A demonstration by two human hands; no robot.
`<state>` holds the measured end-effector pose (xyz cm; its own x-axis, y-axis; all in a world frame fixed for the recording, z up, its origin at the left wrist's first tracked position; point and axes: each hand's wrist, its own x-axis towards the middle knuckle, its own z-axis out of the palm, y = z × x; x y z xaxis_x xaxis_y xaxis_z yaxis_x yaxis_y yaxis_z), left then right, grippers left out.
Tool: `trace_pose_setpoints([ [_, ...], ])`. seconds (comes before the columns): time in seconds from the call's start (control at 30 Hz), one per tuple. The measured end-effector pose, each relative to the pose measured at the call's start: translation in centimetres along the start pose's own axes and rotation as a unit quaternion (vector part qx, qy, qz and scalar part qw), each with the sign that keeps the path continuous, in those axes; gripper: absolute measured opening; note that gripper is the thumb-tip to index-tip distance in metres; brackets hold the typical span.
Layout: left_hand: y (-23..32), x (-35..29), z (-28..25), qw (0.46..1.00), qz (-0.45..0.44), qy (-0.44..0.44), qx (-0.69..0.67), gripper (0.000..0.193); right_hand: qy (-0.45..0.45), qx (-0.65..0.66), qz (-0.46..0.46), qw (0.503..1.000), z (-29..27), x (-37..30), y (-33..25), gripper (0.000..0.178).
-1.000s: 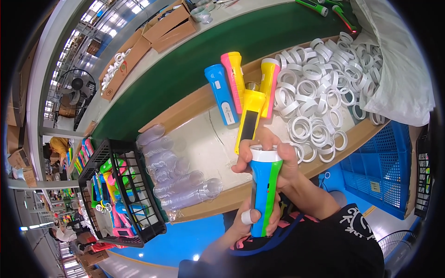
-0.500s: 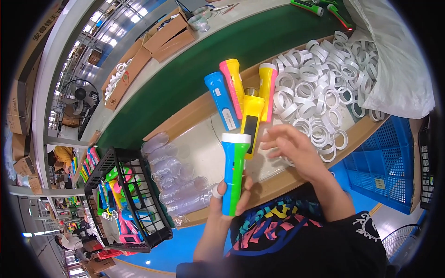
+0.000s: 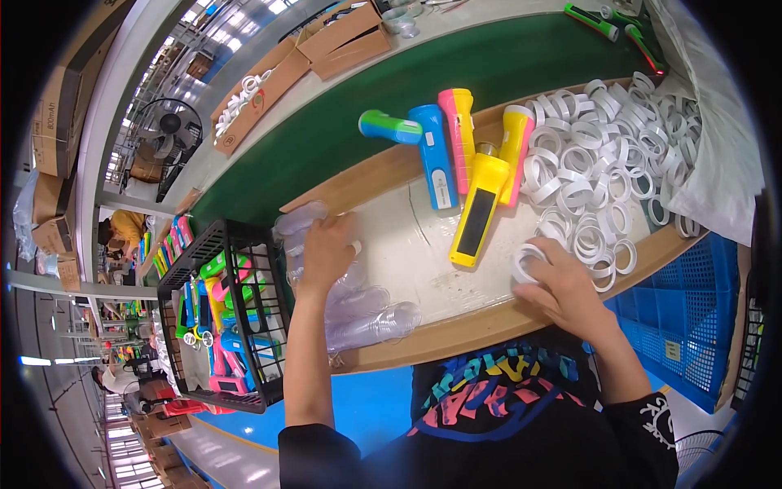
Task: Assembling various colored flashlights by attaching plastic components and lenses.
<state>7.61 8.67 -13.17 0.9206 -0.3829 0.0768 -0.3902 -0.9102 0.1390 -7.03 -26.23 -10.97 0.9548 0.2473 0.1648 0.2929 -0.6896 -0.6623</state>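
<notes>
Cardboard tray (image 3: 466, 326) here: my left hand (image 3: 327, 249) half-curls over its clear discs (image 3: 383, 323), hold hidden; my right hand (image 3: 565, 287) pinches a white ring (image 3: 520, 264) by the near edge. Picking parts, I'd judge; next calls for parting one disc cleanly.

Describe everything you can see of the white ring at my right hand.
The white ring is a plain, circular band with an open middle; it looks like smooth plastic. It sits tilted at the near-left edge of the loose ring pile. The right hand appears to pinch it between fingers and thumb, hiding its right side; whether it is lifted clear cannot be told.
</notes>
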Motion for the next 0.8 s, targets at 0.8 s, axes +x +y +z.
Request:
trace_pose_setpoints([
  [0.8,13.8,0.0,4.2,0.958,-0.037,-0.015,-0.284,0.052,0.032,0.879,0.223,0.421,3.9,3.7,-1.1,0.047],
])
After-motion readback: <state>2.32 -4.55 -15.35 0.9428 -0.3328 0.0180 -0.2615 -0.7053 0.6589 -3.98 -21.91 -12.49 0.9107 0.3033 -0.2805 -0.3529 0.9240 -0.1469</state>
